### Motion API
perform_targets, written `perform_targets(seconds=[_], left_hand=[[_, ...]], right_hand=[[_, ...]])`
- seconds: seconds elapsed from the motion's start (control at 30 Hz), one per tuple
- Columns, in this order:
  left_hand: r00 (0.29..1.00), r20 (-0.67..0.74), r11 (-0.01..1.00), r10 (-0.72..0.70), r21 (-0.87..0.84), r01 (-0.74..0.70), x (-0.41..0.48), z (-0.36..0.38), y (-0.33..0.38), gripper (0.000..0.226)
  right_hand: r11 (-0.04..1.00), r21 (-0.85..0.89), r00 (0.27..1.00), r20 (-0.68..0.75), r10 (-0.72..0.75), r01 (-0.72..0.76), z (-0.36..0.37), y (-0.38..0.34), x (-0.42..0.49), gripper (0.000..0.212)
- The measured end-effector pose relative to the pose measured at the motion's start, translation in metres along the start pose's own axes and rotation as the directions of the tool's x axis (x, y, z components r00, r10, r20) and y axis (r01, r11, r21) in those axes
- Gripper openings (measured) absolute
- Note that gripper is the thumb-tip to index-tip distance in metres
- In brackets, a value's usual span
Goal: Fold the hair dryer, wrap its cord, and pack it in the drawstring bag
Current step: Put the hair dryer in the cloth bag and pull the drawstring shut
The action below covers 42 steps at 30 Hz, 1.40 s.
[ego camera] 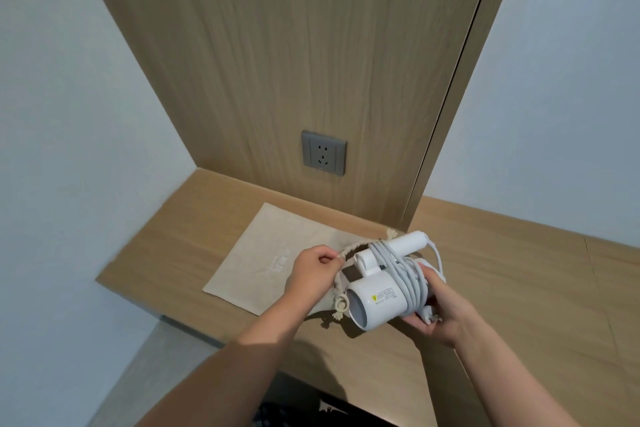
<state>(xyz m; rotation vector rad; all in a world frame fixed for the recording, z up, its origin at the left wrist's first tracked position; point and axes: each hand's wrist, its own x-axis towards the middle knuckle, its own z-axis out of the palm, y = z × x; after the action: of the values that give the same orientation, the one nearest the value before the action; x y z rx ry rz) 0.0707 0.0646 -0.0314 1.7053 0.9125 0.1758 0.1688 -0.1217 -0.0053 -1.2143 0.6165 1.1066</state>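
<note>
A white hair dryer (375,302) is folded, its handle lying along the barrel, and its white cord (408,274) is wound several times around both. My right hand (438,312) cups it from below and behind, with the plug near my palm. A beige drawstring bag (263,260) lies flat on the wooden shelf, its mouth toward the dryer. My left hand (313,269) pinches the bag's mouth edge by the twisted cream drawstring (341,282), which loops down to a knotted end.
The wooden shelf (502,305) runs right along the wall, its front edge close to me. A grey wall socket (323,152) sits on the wood panel above the bag. White walls stand left and right.
</note>
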Motion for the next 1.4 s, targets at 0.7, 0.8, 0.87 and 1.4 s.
perform_targets(seconds=[0.7, 0.8, 0.87, 1.4], left_hand=[[0.993, -0.018, 0.943, 0.113, 0.317, -0.102, -0.024, 0.014, 0.003, 0.005], [0.99, -0.057, 0.951, 0.126, 0.291, -0.104, -0.02, 0.017, 0.017, 0.003], [0.986, -0.066, 0.947, 0.154, 0.295, -0.128, -0.017, 0.021, 0.026, 0.004], [0.99, 0.069, 0.65, 0.12, 0.749, -0.131, -0.028, 0.03, 0.007, 0.029]], right_hand=[[0.963, 0.216, 0.981, -0.141, -0.135, 0.163, 0.032, 0.017, 0.025, 0.042], [0.97, 0.154, 0.979, -0.103, -0.176, 0.19, 0.034, 0.024, 0.026, 0.037], [0.977, 0.101, 0.981, -0.063, -0.183, 0.188, 0.037, 0.03, 0.028, 0.036], [0.965, 0.222, 0.991, -0.028, -0.134, 0.137, 0.054, 0.016, 0.042, 0.034]])
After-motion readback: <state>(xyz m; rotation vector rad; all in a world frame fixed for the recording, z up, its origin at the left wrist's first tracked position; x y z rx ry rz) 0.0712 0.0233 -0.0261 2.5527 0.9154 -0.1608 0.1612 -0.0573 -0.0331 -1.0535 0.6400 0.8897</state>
